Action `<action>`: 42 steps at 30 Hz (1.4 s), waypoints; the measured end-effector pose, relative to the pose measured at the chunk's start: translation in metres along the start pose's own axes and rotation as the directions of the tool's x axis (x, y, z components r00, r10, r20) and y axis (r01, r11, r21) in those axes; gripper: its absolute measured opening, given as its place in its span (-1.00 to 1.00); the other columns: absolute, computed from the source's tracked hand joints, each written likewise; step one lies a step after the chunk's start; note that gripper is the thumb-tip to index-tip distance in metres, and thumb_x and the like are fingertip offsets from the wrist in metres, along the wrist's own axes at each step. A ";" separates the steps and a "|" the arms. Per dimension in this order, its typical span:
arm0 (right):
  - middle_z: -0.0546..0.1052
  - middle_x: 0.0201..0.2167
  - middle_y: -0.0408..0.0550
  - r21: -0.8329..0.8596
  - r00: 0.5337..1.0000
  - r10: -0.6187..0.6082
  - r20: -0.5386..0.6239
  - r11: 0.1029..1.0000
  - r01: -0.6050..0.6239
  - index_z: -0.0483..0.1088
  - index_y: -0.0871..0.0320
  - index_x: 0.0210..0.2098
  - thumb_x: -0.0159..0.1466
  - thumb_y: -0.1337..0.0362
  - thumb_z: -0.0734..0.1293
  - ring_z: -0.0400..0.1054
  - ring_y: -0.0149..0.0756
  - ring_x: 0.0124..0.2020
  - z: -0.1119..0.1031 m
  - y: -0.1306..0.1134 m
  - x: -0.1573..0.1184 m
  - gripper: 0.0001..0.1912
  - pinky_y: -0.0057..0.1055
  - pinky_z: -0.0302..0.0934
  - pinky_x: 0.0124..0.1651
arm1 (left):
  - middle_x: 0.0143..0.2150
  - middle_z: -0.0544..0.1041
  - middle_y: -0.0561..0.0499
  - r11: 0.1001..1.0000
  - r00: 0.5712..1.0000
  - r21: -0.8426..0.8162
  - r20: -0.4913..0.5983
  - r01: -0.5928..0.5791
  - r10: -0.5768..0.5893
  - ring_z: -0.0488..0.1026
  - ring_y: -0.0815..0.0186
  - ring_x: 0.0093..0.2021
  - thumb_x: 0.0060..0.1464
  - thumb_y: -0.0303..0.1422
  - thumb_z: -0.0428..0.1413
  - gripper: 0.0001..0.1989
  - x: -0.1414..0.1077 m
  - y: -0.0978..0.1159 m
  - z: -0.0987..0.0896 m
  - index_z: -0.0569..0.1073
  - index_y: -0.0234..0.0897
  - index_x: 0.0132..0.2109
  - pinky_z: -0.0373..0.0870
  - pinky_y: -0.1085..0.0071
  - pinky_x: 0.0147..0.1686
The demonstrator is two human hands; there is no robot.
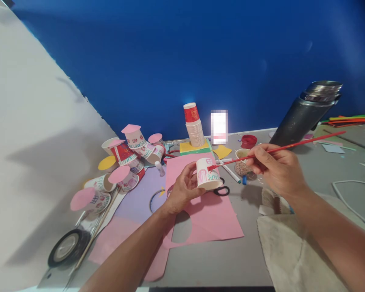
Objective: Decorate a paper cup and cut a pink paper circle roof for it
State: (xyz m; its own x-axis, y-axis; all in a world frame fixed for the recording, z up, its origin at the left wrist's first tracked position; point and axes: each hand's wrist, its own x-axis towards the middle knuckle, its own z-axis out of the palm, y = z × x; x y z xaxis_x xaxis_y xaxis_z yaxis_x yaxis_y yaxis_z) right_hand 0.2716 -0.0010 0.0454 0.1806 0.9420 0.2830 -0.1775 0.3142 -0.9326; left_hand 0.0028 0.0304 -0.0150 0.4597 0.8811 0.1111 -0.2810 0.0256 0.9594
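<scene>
One broad grey table (pixel 197 263) carries a pink paper sheet (pixel 214 215) with a round cut-out. Beyond its right side leans a black metal thermos (pixel 302 117). Above the sheet, the left hand (pixel 184 188) pinches a small white paper cup (pixel 203 170) with pink and green drawings; the cup lies tilted between curled fingers on its left side and the thumb under its rim. Thumb and fingers of the right hand (pixel 276 170) pinch a slim red paintbrush (pixel 298 143), its reddened tip (pixel 211 168) touching the cup's wall
</scene>
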 end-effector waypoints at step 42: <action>0.56 -0.53 -0.08 -0.013 0.999 -0.011 -0.041 1.000 0.011 0.62 0.00 -0.42 0.21 -0.07 0.58 0.28 -0.37 -0.58 -0.003 -0.004 0.000 -0.69 -0.35 0.11 -0.59 | 0.30 0.52 -0.20 0.998 0.999 -0.056 -0.041 0.021 -0.024 0.50 -0.08 0.27 -0.19 -0.45 0.50 -0.13 0.000 0.005 0.005 0.37 -0.15 0.28 0.49 0.08 0.18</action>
State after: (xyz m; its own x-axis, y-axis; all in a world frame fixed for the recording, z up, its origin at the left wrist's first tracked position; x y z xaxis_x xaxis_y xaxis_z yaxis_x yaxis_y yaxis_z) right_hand 0.2750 -0.0024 0.0489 0.2217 0.9327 0.2844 -0.1625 0.3229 -0.9324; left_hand 0.0061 0.0283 -0.0091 0.4311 0.8989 0.0778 -0.3179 0.0706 0.9455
